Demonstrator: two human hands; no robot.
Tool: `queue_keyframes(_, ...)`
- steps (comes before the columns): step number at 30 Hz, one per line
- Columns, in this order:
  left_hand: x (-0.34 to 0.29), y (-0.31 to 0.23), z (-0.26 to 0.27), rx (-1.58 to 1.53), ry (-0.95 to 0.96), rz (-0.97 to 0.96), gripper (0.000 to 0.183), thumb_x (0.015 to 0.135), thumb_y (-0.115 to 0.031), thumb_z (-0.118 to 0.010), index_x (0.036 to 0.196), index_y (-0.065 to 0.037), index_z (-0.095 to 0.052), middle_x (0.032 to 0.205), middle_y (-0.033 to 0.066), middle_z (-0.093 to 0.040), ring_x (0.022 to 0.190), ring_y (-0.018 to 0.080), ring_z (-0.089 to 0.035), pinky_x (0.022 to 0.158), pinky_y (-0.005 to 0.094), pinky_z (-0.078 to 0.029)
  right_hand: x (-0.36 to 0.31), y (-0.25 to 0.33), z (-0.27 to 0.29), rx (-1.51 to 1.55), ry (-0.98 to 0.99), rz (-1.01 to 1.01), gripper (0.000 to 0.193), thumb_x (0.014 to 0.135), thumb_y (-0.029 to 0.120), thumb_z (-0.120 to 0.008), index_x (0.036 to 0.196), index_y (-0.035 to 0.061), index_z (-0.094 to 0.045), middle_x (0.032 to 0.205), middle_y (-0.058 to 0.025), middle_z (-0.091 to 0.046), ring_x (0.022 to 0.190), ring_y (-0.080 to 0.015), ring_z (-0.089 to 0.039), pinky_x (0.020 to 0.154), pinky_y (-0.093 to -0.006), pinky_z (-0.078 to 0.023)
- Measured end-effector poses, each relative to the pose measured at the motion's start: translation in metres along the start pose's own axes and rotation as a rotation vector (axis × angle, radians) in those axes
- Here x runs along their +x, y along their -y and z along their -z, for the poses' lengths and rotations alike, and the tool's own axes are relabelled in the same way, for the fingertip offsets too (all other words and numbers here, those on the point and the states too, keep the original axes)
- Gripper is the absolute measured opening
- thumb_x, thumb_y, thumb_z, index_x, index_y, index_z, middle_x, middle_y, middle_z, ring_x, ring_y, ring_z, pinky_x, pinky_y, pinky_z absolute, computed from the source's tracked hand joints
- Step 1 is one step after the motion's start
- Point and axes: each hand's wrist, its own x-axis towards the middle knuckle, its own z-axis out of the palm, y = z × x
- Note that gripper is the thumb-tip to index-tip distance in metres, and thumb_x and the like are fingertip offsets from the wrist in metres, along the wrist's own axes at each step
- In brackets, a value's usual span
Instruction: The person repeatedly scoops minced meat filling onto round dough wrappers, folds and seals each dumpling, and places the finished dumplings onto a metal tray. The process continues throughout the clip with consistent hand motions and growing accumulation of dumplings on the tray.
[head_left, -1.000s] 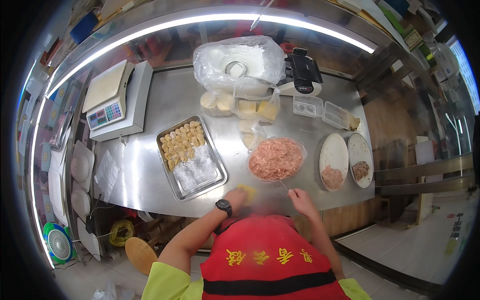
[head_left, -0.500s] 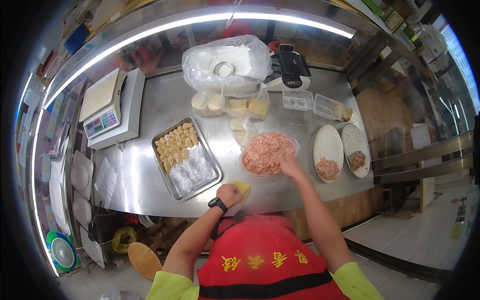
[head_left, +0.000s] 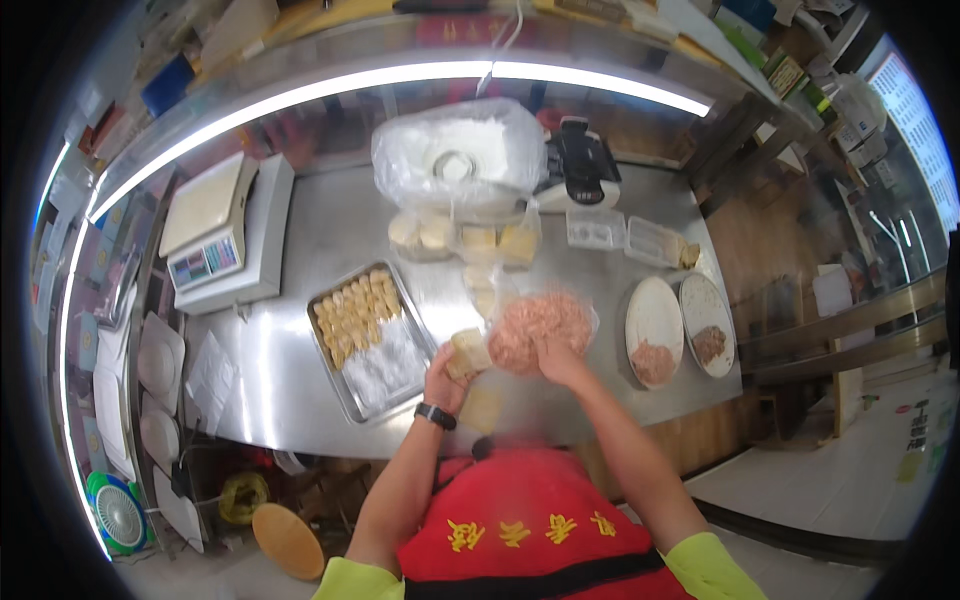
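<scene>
My left hand (head_left: 444, 384) holds a square, pale yellow dough wrapper (head_left: 468, 352) just left of the meat. At the near edge of a mound of pink minced meat (head_left: 545, 318), my right hand (head_left: 560, 361) has its fingers bent down against the filling. Whether those fingers grip a small tool is hidden. More yellow wrappers (head_left: 481, 409) lie on the steel table near its front edge. To the left is a metal tray (head_left: 419, 338); its far part carries rows of filled dumplings (head_left: 352, 302), and white flour covers the nearer part.
A plastic bag of white flour (head_left: 458, 150) stands at the back, with bagged wrappers (head_left: 470, 240) before it. A scale (head_left: 215, 225) is far left. Two oval plates with some minced meat (head_left: 656, 318) are on the right, near clear plastic boxes (head_left: 597, 228).
My left hand has lifted a wrapper off the table and brought it forward beside the meat. My right hand has shifted left and nearer along the meat. The whole view has tilted slightly.
</scene>
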Motion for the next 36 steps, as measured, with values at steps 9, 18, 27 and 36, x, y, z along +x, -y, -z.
queue_keyframes(9, 0.033, 0.004, -0.008, 0.528, -0.081, -0.022, 0.021, 0.086, -0.014, -0.065, 0.102, -0.002, -0.059, 0.092, 0.0039, -0.064, 0.077, 0.0123, -0.060, 0.068, 0.0277, -0.050, 0.010, -0.034, -0.022, 0.051, -0.075, -0.044, 0.049, 0.096, 0.029, -0.028, 0.100, -0.0070, -0.062, 0.101, -0.0317, -0.059, 0.096, -0.0451, -0.059, 0.090, -0.0490, -0.044)
queue_keyframes(18, 0.050, 0.033, 0.018, 0.582, -0.191, 0.018, 0.038, 0.096, -0.033, -0.046, 0.108, 0.000, -0.060, 0.095, 0.0083, -0.064, 0.086, 0.0193, -0.062, 0.073, 0.0339, -0.050, 0.005, -0.023, -0.002, 0.209, -0.069, -0.007, 0.056, 0.100, 0.039, -0.023, 0.139, 0.0012, -0.035, 0.145, -0.0244, -0.030, 0.137, -0.0357, -0.026, 0.113, -0.0418, -0.016)
queue_keyframes(27, 0.039, 0.030, 0.009, 0.480, -0.254, 0.023, 0.039, 0.099, -0.033, -0.044, 0.110, 0.002, -0.057, 0.100, 0.0084, -0.063, 0.086, 0.0185, -0.063, 0.076, 0.0330, -0.051, -0.005, -0.002, 0.028, 0.699, 0.194, -0.364, 0.038, 0.091, 0.035, -0.037, 0.079, 0.0056, -0.057, 0.049, -0.0016, -0.038, 0.033, -0.0114, -0.027, 0.032, -0.0296, -0.020)
queue_keyframes(36, 0.050, 0.042, 0.015, 0.551, -0.273, 0.012, 0.036, 0.099, -0.030, -0.044, 0.107, 0.003, -0.057, 0.097, 0.0081, -0.062, 0.084, 0.0179, -0.061, 0.075, 0.0327, -0.050, -0.002, -0.001, 0.047, 0.770, 0.408, -0.572, 0.047, 0.091, 0.054, -0.042, 0.086, 0.0094, -0.054, 0.050, 0.0025, -0.034, 0.036, -0.0075, -0.022, 0.034, -0.0257, -0.017)
